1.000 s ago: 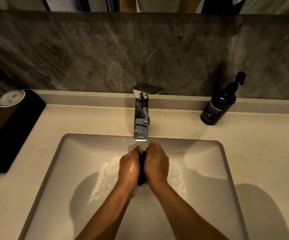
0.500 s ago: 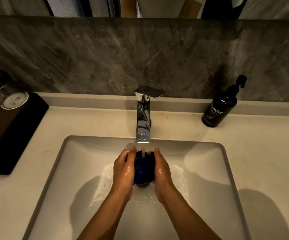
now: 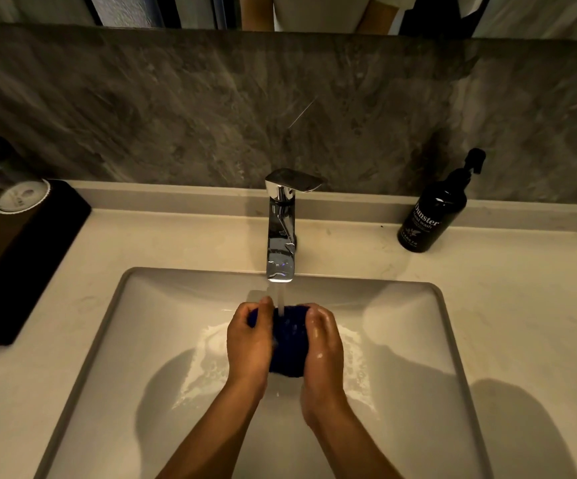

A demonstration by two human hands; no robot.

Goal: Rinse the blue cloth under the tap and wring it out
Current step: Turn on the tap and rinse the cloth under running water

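Blue cloth (image 3: 289, 340), sodden and limp under the tap (image 3: 280, 236); my left hand (image 3: 249, 344) and right hand (image 3: 323, 347) cup it closed, so I'd grip both ends.

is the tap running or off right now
Running. A thin stream of water falls from the tap spout onto the blue cloth, bunched between the left hand and right hand.

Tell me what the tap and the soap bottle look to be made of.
Tap: polished chrome-look metal, mirror reflections on its body. Soap bottle: glossy black, glass or hard plastic, I cannot tell which; a bright highlight near its shoulder and a white printed label.
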